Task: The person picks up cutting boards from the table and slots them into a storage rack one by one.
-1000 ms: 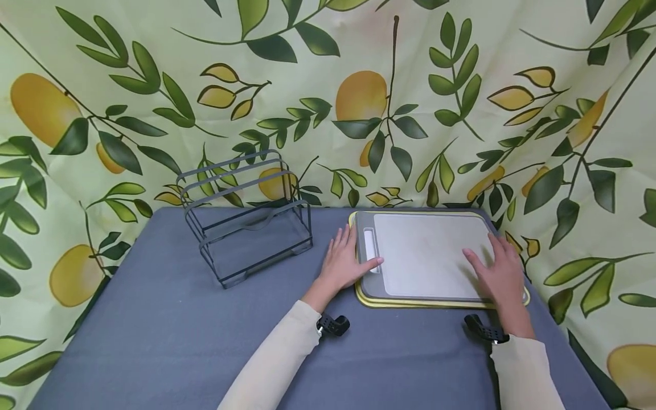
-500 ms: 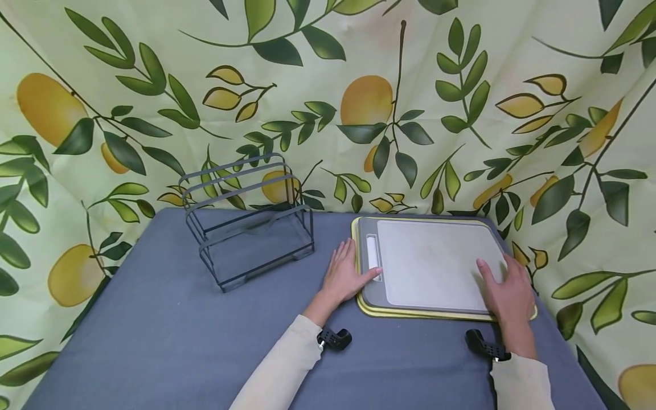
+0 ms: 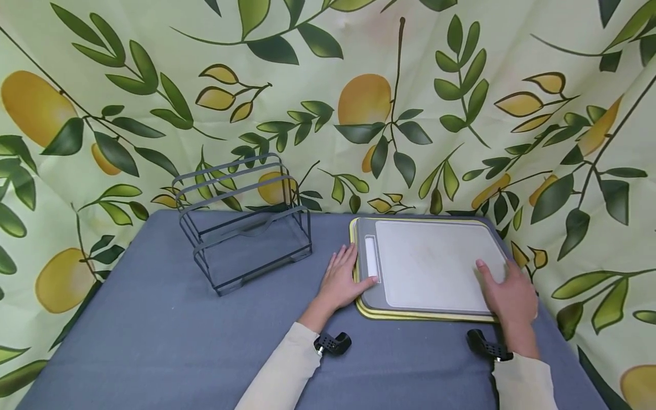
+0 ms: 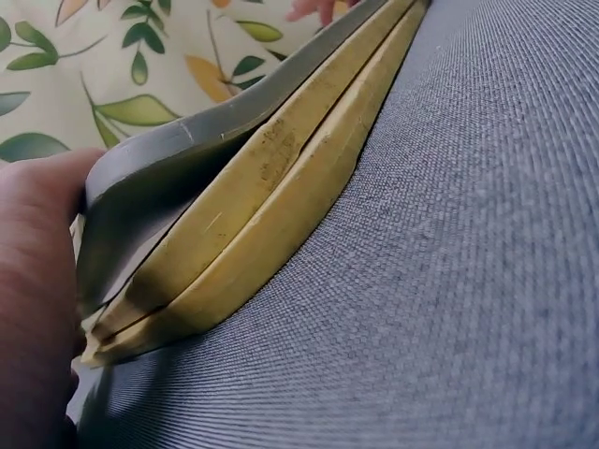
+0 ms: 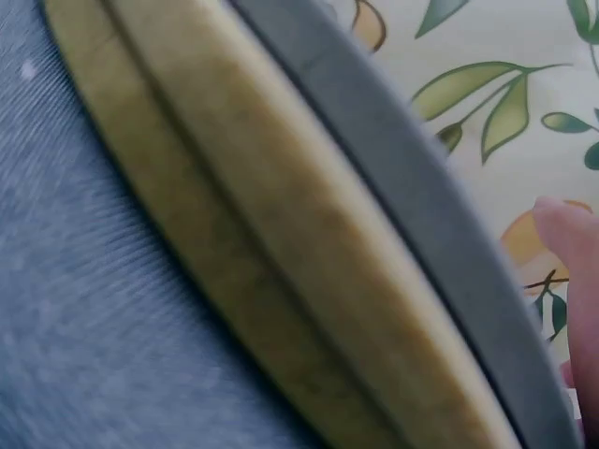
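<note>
A grey-rimmed cutting board (image 3: 435, 267) with a pale face and a slot handle lies on top of yellow-edged boards (image 3: 410, 315) stacked at the table's right side. At its left edge, my left hand (image 3: 342, 279) holds it, thumb over the top face, fingers along the side. The left wrist view shows a dark gap between the grey board's corner (image 4: 178, 140) and the yellow edges (image 4: 253, 206). My right hand (image 3: 512, 296) grips around the right edge with its thumb on top; its other fingertips are hidden. The right wrist view shows grey and yellow edges (image 5: 271, 206) close together.
A dark wire rack (image 3: 246, 228) with several upright loops stands on the left of the blue-grey cloth-covered table (image 3: 179, 341). Behind it hangs a patterned curtain (image 3: 307, 74) of fruit and leaves. Both wrists wear black straps (image 3: 333, 344).
Both hands have slid slightly toward the near side along the board's edges, and the right hand covers more of the near right corner. The rack stays put; the head view has shifted a little.
</note>
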{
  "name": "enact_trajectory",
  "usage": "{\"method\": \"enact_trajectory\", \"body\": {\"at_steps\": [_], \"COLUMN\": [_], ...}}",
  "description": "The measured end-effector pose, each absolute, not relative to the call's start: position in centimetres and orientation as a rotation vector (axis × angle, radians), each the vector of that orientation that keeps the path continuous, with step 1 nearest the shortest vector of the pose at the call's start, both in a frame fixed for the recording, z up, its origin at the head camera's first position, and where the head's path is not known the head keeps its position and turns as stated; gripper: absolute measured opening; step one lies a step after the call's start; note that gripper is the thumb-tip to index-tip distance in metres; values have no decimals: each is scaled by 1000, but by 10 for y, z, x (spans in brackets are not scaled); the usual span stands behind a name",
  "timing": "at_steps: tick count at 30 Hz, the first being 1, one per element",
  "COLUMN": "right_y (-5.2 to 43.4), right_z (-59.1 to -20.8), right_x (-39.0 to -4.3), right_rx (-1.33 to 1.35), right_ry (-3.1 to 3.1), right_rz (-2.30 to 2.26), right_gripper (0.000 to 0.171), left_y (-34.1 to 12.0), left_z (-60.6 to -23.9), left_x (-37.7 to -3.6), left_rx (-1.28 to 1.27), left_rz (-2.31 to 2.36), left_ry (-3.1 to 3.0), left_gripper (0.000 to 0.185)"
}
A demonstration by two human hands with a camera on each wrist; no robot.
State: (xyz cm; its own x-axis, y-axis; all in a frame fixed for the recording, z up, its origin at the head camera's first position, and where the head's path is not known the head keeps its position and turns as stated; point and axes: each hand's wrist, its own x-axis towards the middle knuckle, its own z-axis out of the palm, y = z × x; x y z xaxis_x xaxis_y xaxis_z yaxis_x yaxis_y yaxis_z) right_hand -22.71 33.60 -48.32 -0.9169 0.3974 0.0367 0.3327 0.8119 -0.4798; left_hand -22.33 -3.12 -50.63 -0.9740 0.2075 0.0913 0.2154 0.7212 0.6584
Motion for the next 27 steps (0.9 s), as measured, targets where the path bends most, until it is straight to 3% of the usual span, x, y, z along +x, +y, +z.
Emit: {"method": "enact_trajectory", "body": {"at_steps": [8,27], "right_y": [330,342], "right_z": [-481,-475], "right_x": [-237,-227], "right_rx": [-542,-511], "right_ry": [-2896,-2958], "right_rz": [688,716], "right_gripper": [97,91], "left_y": [-36,-36], "left_z": [-501,-505], "left_x": [-225,-222], "left_rx": [-358,-326], "left_rz": [-1148,-1382], "left_ry": [-2873,-2819], "left_gripper": [86,81]}}
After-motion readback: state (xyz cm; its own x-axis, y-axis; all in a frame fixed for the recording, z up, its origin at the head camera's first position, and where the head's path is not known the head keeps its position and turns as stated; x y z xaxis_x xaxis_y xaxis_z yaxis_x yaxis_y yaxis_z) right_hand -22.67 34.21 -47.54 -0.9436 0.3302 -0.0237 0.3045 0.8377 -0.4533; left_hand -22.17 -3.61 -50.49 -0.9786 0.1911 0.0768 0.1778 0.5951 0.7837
